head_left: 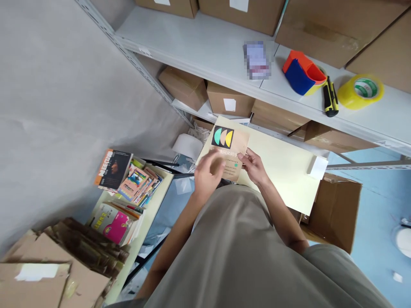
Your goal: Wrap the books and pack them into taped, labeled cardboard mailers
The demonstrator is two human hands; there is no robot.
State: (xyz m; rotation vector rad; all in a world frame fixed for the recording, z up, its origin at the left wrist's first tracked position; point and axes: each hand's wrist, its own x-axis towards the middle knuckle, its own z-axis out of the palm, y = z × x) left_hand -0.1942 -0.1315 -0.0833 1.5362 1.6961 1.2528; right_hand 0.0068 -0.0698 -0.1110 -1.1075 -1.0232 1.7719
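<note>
I hold a tan book (231,144) with a dark square and coloured half-circles on its cover over a pale yellow table (285,171). My left hand (208,173) lies on the book's lower left part, fingers curled over the cover. My right hand (253,164) grips the book's right edge. The book tilts slightly and hangs just above the tabletop. A small white label (319,167) lies at the table's right edge.
A second table at left carries stacks of books (128,179) and flattened cardboard (58,261). A grey shelf (205,47) holds boxes, a tape dispenser (303,72), a utility knife (330,97) and a yellow tape roll (361,91). An open carton (335,209) stands on the blue floor.
</note>
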